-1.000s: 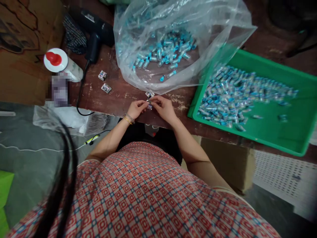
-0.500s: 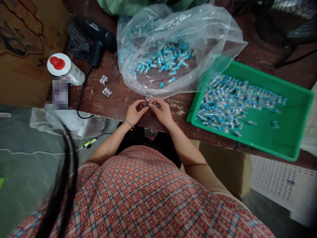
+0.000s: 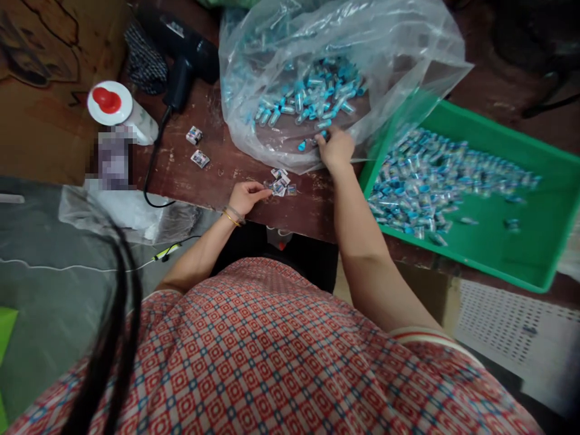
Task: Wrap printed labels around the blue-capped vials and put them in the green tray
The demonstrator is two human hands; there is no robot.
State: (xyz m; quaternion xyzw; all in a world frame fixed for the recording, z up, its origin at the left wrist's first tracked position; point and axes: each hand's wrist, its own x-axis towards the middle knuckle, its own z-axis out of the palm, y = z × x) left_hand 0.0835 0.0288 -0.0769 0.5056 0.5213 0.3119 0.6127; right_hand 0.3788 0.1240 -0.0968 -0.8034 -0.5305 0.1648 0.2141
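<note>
My left hand (image 3: 247, 196) rests at the table's front edge, fingers pinched on a small printed label (image 3: 277, 189) beside a few more labels (image 3: 281, 175). My right hand (image 3: 335, 148) reaches into the mouth of a clear plastic bag (image 3: 399, 66), its curled fingertips on small blue-capped tubes (image 3: 312, 96) that lie in a heap inside; whether it grips one is hidden. A green tray (image 3: 516, 254) to the right holds a spread of labelled tubes (image 3: 421, 181).
A black heat gun (image 3: 188, 57) with its cord lies at the back left. A white bottle with a red cap (image 3: 115, 109) stands near the left edge. Two loose labels (image 3: 197, 147) lie on the worn brown wooden table (image 3: 217, 175). A cardboard box (image 3: 426, 290) sits under the table.
My right hand has left the left hand at the front edge and moved up and right into the bag's mouth. My left hand stays put with the label.
</note>
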